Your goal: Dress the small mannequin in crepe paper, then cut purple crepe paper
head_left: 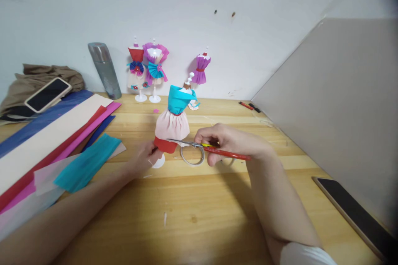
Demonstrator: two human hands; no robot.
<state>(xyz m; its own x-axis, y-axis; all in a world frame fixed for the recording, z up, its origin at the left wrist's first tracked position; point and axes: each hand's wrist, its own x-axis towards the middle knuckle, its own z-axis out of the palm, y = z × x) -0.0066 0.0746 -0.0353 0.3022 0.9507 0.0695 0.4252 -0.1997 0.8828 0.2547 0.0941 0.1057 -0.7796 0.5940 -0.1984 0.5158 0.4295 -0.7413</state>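
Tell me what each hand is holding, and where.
The right hand holds metal scissors with red and yellow handles by the handles. The left hand seemingly grips the red fabric-like band by its left edge.

Left hand (148, 156) is gripping the mini dress form (175, 120) low by its red hem, right hand (222, 143) is holding red-handled scissors (226, 153), blades at the pale pink skirt.

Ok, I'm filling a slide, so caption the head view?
Right hand holding red-handled scissors at the pink skirt of a miniature dress form, left hand at its red hem.
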